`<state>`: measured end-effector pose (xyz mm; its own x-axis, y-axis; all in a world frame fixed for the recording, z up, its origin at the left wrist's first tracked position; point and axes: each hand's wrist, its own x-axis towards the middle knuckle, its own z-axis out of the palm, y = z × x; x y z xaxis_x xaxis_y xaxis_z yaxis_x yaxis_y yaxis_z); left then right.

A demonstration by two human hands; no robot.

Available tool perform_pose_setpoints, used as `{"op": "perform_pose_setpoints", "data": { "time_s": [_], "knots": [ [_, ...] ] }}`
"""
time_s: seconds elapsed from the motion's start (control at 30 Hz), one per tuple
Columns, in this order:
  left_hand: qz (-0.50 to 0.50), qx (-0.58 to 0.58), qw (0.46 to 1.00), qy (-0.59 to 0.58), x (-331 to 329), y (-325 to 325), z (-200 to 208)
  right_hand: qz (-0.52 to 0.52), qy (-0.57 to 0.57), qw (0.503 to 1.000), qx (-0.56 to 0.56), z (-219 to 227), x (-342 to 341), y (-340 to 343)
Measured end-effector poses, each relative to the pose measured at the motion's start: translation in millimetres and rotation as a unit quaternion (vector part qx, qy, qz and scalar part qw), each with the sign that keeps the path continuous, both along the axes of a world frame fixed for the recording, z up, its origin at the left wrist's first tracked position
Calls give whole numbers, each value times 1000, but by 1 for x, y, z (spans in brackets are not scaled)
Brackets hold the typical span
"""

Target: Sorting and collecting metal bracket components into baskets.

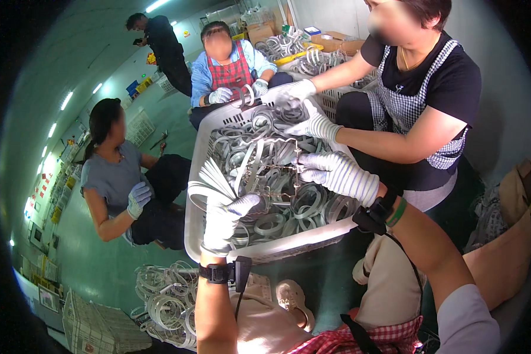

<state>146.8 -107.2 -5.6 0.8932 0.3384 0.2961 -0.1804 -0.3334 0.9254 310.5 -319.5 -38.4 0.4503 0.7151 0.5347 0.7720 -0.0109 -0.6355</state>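
Observation:
My left hand (223,221), in a white glove, is closed around a fanned bundle of flat pale strips (213,179) above the crate's near left side. In my right hand (343,175), gloved in striped fabric, the fingers pinch a thin bent metal wire piece (297,160). The wire piece spans the middle of the crate, over the heap. Below both hands, a large white plastic crate (295,240) holds many loose grey-white rings (310,202). Part of the heap is hidden by my hands.
A co-worker in a checked apron (439,127) reaches both gloved hands (315,123) into the crate from the right. Another person (233,68) sits at its far end, a third (115,177) at left. More rings (168,304) lie at lower left; cardboard (501,253) stands at right.

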Motion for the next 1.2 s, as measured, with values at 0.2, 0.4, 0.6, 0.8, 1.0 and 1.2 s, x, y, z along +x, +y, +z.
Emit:
{"op": "perform_pose_setpoints", "data": {
  "time_s": [0.2, 0.4, 0.6, 0.8, 1.0, 1.2],
  "knots": [
    [50, 132, 990, -30, 5, 12, -14, -54, -44, 997, -22, 1, -7, 2],
    [84, -34, 996, -28, 12, -10, -30, -125, -73, 989, 26, 10, -26, 10],
    [50, -56, 982, -173, 14, -36, -23, -41, 53, 995, 73, -12, -15, 15],
    [48, 27, 985, -165, 4, -8, -23, 72, 467, 881, -37, 30, -62, 8],
    [-56, -76, 995, -22, 1, 2, -37, 128, 536, 832, 68, 14, -64, 20],
    [59, -51, 992, -97, 0, -27, -23, 185, 624, 751, 112, 8, -65, 24]
  ]
}}
